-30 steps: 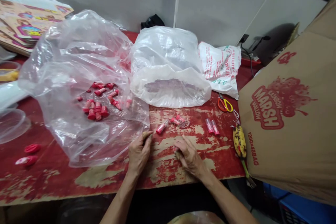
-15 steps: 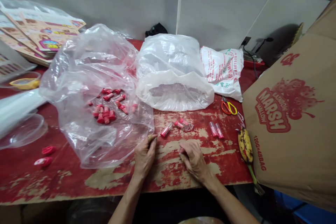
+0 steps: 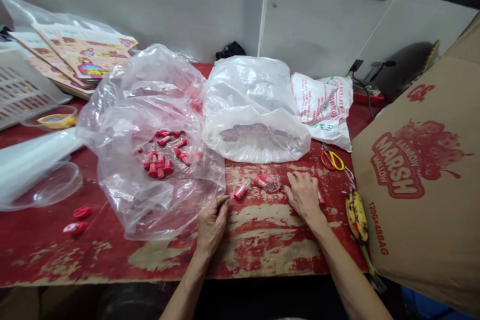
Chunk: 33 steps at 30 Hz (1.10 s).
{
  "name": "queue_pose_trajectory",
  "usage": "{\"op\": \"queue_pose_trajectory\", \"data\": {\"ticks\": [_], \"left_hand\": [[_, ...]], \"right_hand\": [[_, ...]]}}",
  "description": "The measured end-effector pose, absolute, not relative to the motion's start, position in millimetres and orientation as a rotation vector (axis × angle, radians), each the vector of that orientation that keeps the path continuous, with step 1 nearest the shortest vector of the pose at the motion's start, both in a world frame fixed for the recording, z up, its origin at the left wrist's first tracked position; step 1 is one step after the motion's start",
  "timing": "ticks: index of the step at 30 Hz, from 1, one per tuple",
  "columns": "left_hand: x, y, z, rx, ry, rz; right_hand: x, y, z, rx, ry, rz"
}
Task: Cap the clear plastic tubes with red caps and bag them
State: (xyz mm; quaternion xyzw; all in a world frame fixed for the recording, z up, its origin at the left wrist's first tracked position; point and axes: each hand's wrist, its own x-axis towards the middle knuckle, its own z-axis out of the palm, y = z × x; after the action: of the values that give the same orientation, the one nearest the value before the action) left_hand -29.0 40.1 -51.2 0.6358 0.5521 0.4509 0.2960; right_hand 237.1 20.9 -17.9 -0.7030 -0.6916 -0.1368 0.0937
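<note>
My left hand (image 3: 212,225) rests closed on the table at the right edge of a clear plastic bag (image 3: 131,210). Whatever its curled fingers may hold is hidden. Just beyond it lies a small clear tube with a red end (image 3: 242,189), beside another pair of red-ended tubes (image 3: 265,183). My right hand (image 3: 304,197) is palm down with fingers apart, over the spot of two more tubes. Only a red end (image 3: 321,198) peeks out by its outer side. Several red-ended pieces (image 3: 159,164) show through the clear bag.
Behind stand an open white bag (image 3: 258,140) and a printed white sack (image 3: 324,105). Scissors (image 3: 332,159), a spotted banana (image 3: 356,216) and a large carton (image 3: 423,200) are on the right. Red caps (image 3: 76,228), a clear lid (image 3: 56,187) and a white basket (image 3: 30,90) sit left.
My right hand has moved right and away from me, its fingers spreading, and now covers most of the two right-hand tubes. My left hand stays by the bag; the view has shifted slightly.
</note>
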Motion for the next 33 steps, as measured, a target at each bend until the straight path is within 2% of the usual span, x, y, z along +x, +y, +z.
{"op": "queue_pose_trajectory", "data": {"ticks": [5, 10, 16, 18, 20, 25, 33], "left_hand": [[-29.6, 39.8, -49.4, 1.7, 1.465, 1.193], [-30.4, 40.1, -49.2, 1.709, 1.466, 1.179], [-28.4, 38.8, -47.5, 1.692, 1.484, 1.166], [-27.6, 38.3, -46.2, 1.693, 1.479, 1.159], [-27.3, 38.0, -45.5, 1.699, 1.47, 1.159], [-27.7, 37.9, -47.3, 1.706, 1.472, 1.182], [-27.2, 37.5, -48.4, 1.702, 1.461, 1.184]], "right_hand": [[217.2, 31.2, -17.7, -1.826, -2.203, -0.215], [220.7, 29.7, -22.9, -1.819, -2.01, -0.133], [227.0, -13.2, 7.2, -1.572, -1.636, 0.416], [218.3, -26.9, 14.3, -1.54, -1.689, 0.36], [204.7, -34.7, 12.1, -1.475, -1.792, 0.162], [174.4, -34.0, -14.0, -1.267, -2.101, -0.21], [174.1, -38.3, -23.9, -1.25, -2.04, -0.189]]}}
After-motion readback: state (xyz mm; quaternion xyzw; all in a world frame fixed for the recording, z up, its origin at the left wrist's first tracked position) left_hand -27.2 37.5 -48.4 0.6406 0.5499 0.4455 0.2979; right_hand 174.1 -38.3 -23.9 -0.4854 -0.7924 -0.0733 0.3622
